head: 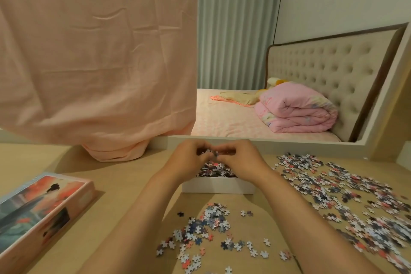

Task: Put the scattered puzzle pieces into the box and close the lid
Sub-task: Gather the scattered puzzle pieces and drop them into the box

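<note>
— Pieces [206,229] lie loose on the counter [124,187] nearest us, between the two bare forearms. A far bigger spread [355,198] covers the counter's right side.

— Where is the box?

— Mid-counter, just beyond that near scatter. The box [219,185] is white and open, and it already holds a mound [214,170] of dark and pink pieces.

— And the hands?

— Both are above the box, meeting over its far part. The left hand [189,159] and right hand [243,161] face each other with their fingers [225,148] curled inward. Together they pinch a small clump [209,152] of pieces between the fingertips. The thumbs are close together beneath it.

— The lid?

— Off the box. The lid [40,211] lies at the left edge, picture side up and well apart from the box. It is pink-rimmed, with a painted figure on it.

— Anything else?

— A peach cloth [93,62] hangs over the upper left, its bottom bunched on the counter behind the lid. Past the counter's far edge is a bed [222,120] with a folded pink quilt [295,111] against a tufted headboard [329,69]. Green curtains [235,29] hang behind it.
</note>
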`<action>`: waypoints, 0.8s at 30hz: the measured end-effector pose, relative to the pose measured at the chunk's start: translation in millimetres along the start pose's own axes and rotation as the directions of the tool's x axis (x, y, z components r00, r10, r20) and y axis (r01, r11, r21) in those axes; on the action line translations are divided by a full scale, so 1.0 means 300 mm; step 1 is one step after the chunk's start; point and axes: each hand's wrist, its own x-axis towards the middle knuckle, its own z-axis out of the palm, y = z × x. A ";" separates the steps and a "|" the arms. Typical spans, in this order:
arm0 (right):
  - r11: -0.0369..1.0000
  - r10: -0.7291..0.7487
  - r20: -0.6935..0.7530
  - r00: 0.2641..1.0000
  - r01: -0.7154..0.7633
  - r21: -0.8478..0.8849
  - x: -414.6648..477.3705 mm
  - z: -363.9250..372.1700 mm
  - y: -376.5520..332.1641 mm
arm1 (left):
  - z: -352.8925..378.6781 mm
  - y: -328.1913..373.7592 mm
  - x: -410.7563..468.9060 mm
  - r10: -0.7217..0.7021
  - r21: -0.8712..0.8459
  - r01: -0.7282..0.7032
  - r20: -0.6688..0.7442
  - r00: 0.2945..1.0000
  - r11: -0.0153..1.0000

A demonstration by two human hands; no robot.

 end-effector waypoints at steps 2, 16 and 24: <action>0.999 -0.024 0.066 0.998 0.025 -0.019 0.005 0.001 0.021 | 0.014 -0.015 0.008 0.027 0.116 -0.032 0.041 0.999 0.993; 0.937 -0.003 0.288 0.958 0.103 -0.333 -0.018 0.015 0.044 | 0.023 -0.076 -0.011 0.049 0.008 -0.050 0.098 0.994 0.999; 0.931 -0.041 0.246 0.968 0.127 -0.344 -0.056 -0.010 -0.007 | 0.003 -0.053 -0.047 0.044 -0.045 -0.040 0.105 0.993 0.998</action>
